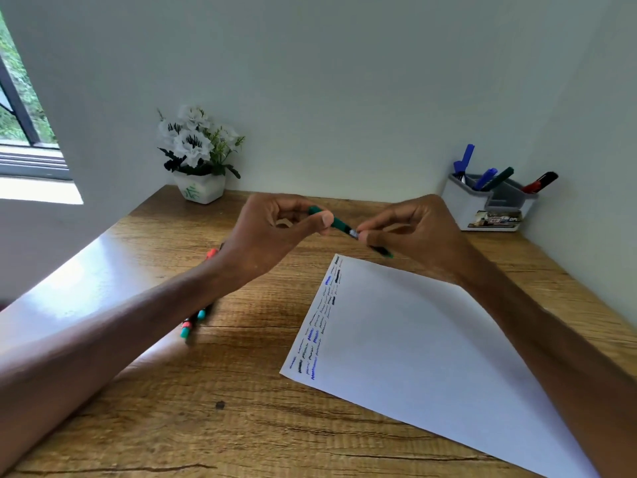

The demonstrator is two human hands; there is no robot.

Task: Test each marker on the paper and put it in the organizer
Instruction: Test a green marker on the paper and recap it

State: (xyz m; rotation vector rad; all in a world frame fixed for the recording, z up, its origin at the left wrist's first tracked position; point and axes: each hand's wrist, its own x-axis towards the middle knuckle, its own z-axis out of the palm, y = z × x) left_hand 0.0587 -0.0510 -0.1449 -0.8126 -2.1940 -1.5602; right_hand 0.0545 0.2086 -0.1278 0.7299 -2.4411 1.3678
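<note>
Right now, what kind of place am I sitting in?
Probably a home study corner: a wooden desk against plain walls, a desk organizer with markers, and scribble-tested paper near the green marker that the left hand and right hand hold.

The desk (241, 426) is wood with a coarse, dark-streaked grain, sealed enough to throw a pale sheen on its window side. The sheet of paper (431, 357) lies matt and smooth. The green marker (341, 225) looks like smooth plastic, as does the white and grey organizer (463, 207). The white flower pot (201, 189) has a slight gloss, and the wall (344, 98) is matt.
</note>
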